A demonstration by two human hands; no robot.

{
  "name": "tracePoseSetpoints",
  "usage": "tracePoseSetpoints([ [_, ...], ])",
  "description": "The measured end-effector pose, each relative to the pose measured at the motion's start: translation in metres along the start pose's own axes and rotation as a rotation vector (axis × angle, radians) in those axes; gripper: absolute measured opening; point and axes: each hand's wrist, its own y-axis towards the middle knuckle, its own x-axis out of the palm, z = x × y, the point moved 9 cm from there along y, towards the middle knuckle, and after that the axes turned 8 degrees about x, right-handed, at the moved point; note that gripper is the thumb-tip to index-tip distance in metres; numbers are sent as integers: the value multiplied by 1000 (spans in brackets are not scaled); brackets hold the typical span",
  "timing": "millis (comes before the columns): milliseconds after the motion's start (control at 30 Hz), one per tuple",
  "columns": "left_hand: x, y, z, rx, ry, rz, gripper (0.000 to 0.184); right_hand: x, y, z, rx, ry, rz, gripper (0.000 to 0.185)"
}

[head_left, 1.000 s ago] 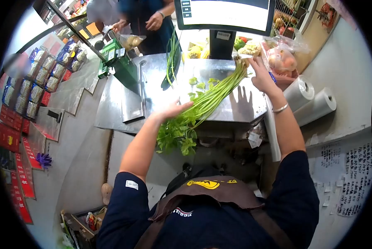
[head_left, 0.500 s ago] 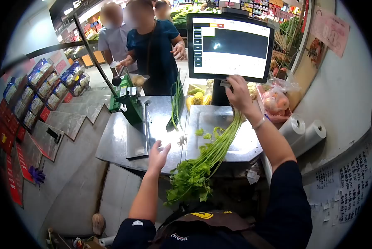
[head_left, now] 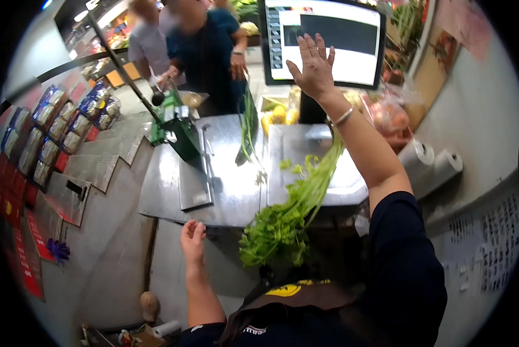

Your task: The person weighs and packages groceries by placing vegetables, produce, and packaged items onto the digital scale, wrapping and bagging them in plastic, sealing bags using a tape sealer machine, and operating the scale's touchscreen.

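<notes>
My right hand (head_left: 315, 68) is spread out in front of the touchscreen (head_left: 355, 66), its fingertips over the dark panel; contact with the glass is unclear. My left hand (head_left: 193, 238) hangs just off the front edge of the metal counter (head_left: 233, 202), fingers curled together, with nothing visible in them. A leafy bunch of celery (head_left: 305, 199) lies across the scale plate (head_left: 291, 139), its leaves drooping over the front edge. Spring onions (head_left: 248, 118) and a dark green cucumber (head_left: 244, 155) lie on the counter, left of the plate.
A green bag-sealing machine (head_left: 178, 127) stands at the counter's left. Rolls of plastic bags (head_left: 415, 155) and bagged fruit (head_left: 392, 115) are on the right. Across the counter stand several people, one in a dark teal top (head_left: 213, 63). Packaged goods (head_left: 51, 104) fill the left shelf.
My right hand has risen from the screen's lower edge to its middle, fingers spreading. My left hand has drawn back off the counter and curled. The view has tilted down.
</notes>
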Motion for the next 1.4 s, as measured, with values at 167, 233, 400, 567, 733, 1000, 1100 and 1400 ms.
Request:
tracePoseSetpoints([
  [167,23,0,9,-3,-42,-60,29,-101,-137,114,233,300,84,27],
  [233,33,2,9,-21,-25,-78,30,-138,-216,194,518,346,118,16],
  [400,73,10,15,-20,-6,-134,32,-235,-402,302,1068,125,80,18],
  [567,135,0,31,20,14,-237,29,-260,-479,310,1243,-62,-33,24],
  [733,171,-10,39,75,36,-317,29,-218,-463,266,1010,101,-172,22],
  [1000,169,-19,42,90,92,-312,27,-144,-426,208,846,238,-318,28],
  [1100,166,-24,44,102,103,-299,26,-134,-421,208,816,221,-310,33],
  [1400,163,-28,43,100,130,-292,24,-123,-418,202,782,216,-331,32],
])
